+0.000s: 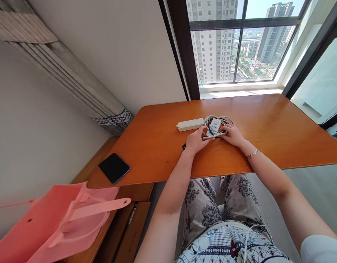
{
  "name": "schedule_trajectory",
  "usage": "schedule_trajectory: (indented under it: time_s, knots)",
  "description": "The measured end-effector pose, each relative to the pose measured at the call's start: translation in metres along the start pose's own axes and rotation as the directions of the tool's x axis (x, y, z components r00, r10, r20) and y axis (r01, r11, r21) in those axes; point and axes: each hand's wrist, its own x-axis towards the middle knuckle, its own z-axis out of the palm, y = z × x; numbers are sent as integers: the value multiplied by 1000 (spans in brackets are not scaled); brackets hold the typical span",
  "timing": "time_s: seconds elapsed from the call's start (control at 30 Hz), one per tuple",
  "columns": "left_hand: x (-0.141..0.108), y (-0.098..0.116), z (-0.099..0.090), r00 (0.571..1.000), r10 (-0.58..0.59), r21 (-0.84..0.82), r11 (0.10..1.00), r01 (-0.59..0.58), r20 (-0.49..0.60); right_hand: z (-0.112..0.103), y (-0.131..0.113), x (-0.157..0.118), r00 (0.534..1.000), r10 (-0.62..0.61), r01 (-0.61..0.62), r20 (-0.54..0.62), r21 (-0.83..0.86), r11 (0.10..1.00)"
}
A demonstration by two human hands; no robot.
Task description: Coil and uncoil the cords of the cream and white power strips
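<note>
I have the coiled cable point(211, 128) between left hand point(196, 141) and right hand point(233, 135), each holding one side.

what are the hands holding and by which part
The coiled cable, by its edges: left hand at the near left, right hand at the right.

Cable point(228, 119) on table point(154, 146) | power strip point(190, 124), tablet point(114, 168) — left | window point(212, 54) — behind
</note>
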Motion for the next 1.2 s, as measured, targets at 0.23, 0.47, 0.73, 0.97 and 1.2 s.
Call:
schedule_trajectory:
  time_s: [0.23, 0.47, 0.73, 0.97, 1.2]
  knots:
    - [-3, 2, -1, 1000, 28, 41, 999, -27, -10, 4, -4, 0, 993, 40, -30, -113, 88, 996]
    - [0, 1, 0, 980, 62, 70, 996, -50, -187, 9, -7, 0, 960, 178, -129, -217, 220, 967]
    - [0, -10, 2, 991, -20, -89, 996, 8, -134, 14, 6, 6, 830, 463, -252, -311, 531, 809]
    - [2, -11, 18, 948, -110, -341, 940, 1, -300, 14, 8, 9, 813, 491, -183, -314, 662, 727]
    - [4, -12, 31, 942, -105, -389, 921, -28, -317, 1, -13, -4, 939, 195, -76, -282, 385, 920]
